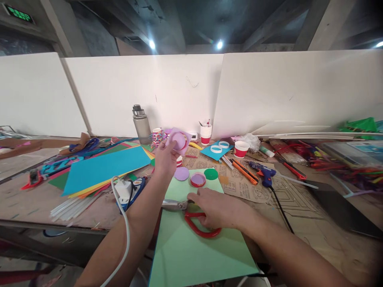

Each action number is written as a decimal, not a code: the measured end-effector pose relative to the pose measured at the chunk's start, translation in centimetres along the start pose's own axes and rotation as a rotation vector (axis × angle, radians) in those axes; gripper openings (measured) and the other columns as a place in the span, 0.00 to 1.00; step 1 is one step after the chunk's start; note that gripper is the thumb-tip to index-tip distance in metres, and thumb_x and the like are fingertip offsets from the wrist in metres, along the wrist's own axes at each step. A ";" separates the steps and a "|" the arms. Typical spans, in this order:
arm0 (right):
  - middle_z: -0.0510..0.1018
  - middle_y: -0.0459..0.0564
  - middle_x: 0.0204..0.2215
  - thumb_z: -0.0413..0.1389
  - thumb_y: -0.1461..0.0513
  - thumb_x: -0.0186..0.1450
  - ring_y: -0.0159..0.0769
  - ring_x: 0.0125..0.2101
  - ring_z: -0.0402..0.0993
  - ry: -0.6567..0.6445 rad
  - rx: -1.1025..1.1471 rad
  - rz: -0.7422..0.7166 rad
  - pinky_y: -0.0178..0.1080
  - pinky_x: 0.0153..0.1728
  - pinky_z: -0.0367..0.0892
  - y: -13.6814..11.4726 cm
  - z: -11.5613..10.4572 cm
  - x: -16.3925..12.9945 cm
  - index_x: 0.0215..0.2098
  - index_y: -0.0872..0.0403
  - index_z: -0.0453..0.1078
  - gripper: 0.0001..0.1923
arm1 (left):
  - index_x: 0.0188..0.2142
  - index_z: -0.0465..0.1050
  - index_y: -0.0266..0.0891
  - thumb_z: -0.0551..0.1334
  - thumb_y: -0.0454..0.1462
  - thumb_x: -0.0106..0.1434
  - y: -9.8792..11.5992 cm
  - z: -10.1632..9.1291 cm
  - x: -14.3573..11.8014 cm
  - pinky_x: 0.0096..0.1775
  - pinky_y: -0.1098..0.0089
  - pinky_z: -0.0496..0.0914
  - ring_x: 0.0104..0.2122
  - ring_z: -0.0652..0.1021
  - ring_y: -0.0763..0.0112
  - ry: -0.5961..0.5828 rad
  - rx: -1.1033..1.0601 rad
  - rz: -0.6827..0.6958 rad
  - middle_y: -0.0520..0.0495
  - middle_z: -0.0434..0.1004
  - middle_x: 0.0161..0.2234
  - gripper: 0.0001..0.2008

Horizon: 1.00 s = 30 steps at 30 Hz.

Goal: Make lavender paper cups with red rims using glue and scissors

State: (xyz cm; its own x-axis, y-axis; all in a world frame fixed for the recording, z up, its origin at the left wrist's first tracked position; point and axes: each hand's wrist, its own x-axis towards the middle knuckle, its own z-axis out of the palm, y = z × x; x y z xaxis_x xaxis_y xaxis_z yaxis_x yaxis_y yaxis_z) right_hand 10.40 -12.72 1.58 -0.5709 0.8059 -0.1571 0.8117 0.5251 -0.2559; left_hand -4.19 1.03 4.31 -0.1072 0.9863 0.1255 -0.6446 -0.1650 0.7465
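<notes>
My left hand point(166, 158) is raised over the far end of a light green sheet, its fingers pinching a piece of purple paper point(186, 148) that shows a round outline. My right hand point(220, 205) is closed on a pair of red-handled scissors point(198, 232) lying on the light green sheet point(200, 259), with their blades pointing left. Just beyond the scissors sit a purple paper circle point(181, 173), a short red cup ring point(198, 179) with purple inside, and a green paper circle point(211, 174). Part of the scissors is hidden by my right fingers.
On the left lie coloured sheets point(104, 167), clear glue sticks point(73, 207) and a white plug point(123, 189) with its cable crossing my left forearm. A bottle point(141, 125) stands behind. To the right are a paper cup point(241, 150), orange cutter point(245, 172) and blue glue gun point(266, 174).
</notes>
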 end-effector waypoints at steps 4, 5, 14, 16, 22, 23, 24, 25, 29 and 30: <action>0.77 0.62 0.47 0.63 0.66 0.58 0.50 0.46 0.75 0.002 0.021 0.039 0.39 0.32 0.61 0.1 0.2 0.2 0.59 0.57 0.67 0.29 | 0.32 0.68 0.42 0.73 0.32 0.45 1.9 -0.1 0.3 0.32 0.75 0.73 0.30 0.78 0.75 0.040 -0.031 0.196 0.54 0.79 0.30 0.17; 0.77 0.61 0.47 0.62 0.67 0.58 0.49 0.45 0.75 0.006 0.016 0.048 0.38 0.32 0.60 0.2 0.1 0.2 0.59 0.57 0.67 0.30 | 0.31 0.68 0.42 0.72 0.31 0.46 2.3 -0.2 0.3 0.32 0.75 0.73 0.31 0.78 0.75 0.055 -0.030 0.228 0.54 0.79 0.31 0.16; 0.80 0.52 0.37 0.55 0.67 0.65 0.38 0.34 0.74 0.229 0.189 0.077 0.36 0.31 0.59 2.8 -1.4 -0.3 0.49 0.53 0.74 0.15 | 0.33 0.66 0.42 0.65 0.27 0.54 3.0 -0.5 0.0 0.36 0.71 0.75 0.33 0.78 0.75 0.161 -0.180 0.439 0.57 0.77 0.32 0.12; 0.80 0.50 0.33 0.53 0.65 0.66 0.37 0.31 0.73 0.352 0.323 0.081 0.36 0.31 0.63 3.3 -1.6 -0.4 0.49 0.53 0.73 0.14 | 0.33 0.65 0.42 0.66 0.28 0.54 2.8 -0.4 0.0 0.36 0.71 0.75 0.33 0.79 0.75 0.173 -0.188 0.406 0.57 0.78 0.32 0.12; 0.75 0.59 0.59 0.54 0.61 0.63 0.47 0.57 0.72 0.720 0.523 0.035 0.49 0.57 0.67 4.8 -0.4 0.8 0.67 0.52 0.60 0.34 | 0.31 0.65 0.40 0.69 0.28 0.49 0.1 0.4 -0.5 0.33 0.75 0.74 0.29 0.78 0.78 0.093 -0.179 0.027 0.55 0.78 0.30 0.14; 0.72 0.59 0.62 0.54 0.61 0.63 0.47 0.62 0.68 0.769 0.532 0.038 0.50 0.61 0.64 4.9 -0.2 1.1 0.68 0.51 0.59 0.34 | 0.32 0.65 0.40 0.68 0.28 0.49 -0.5 0.5 -0.7 0.34 0.75 0.74 0.30 0.79 0.78 0.072 -0.179 -0.015 0.55 0.79 0.31 0.15; 0.70 0.59 0.64 0.54 0.60 0.63 0.47 0.64 0.66 0.806 0.554 0.043 0.51 0.63 0.62 4.8 0.0 1.3 0.67 0.51 0.60 0.33 | 0.32 0.65 0.40 0.68 0.28 0.48 -1.1 0.6 -1.0 0.34 0.75 0.75 0.30 0.79 0.77 0.065 -0.171 -0.057 0.54 0.80 0.32 0.15; 0.70 0.58 0.64 0.54 0.59 0.64 0.47 0.64 0.65 0.832 0.590 0.052 0.51 0.63 0.62 4.7 0.2 1.5 0.66 0.51 0.61 0.31 | 0.33 0.65 0.40 0.68 0.28 0.48 -1.6 0.7 -1.2 0.35 0.74 0.76 0.31 0.80 0.76 0.038 -0.156 -0.096 0.54 0.80 0.34 0.15; 0.76 0.56 0.54 0.54 0.53 0.68 0.44 0.52 0.74 0.847 0.800 0.136 0.47 0.53 0.69 4.0 0.2 1.8 0.59 0.51 0.64 0.23 | 0.35 0.66 0.41 0.70 0.30 0.48 -2.7 0.9 -1.9 0.34 0.74 0.75 0.30 0.80 0.77 0.018 -0.117 -0.107 0.55 0.79 0.32 0.17; 0.77 0.55 0.51 0.55 0.52 0.68 0.43 0.48 0.75 0.850 0.834 0.155 0.45 0.50 0.70 3.8 0.2 1.8 0.58 0.51 0.64 0.23 | 0.35 0.66 0.41 0.71 0.30 0.48 -2.8 0.8 -2.0 0.34 0.74 0.75 0.30 0.80 0.77 0.016 -0.125 -0.099 0.56 0.79 0.32 0.18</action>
State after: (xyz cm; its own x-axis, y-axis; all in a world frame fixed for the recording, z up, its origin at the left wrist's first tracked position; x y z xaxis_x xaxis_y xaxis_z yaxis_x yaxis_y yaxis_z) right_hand 12.40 -9.32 0.18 0.0450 0.9324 0.3586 0.3553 0.3205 -0.8781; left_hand -1.56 -0.44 2.53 -0.0499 0.9978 0.0437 -0.7415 -0.0663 0.6677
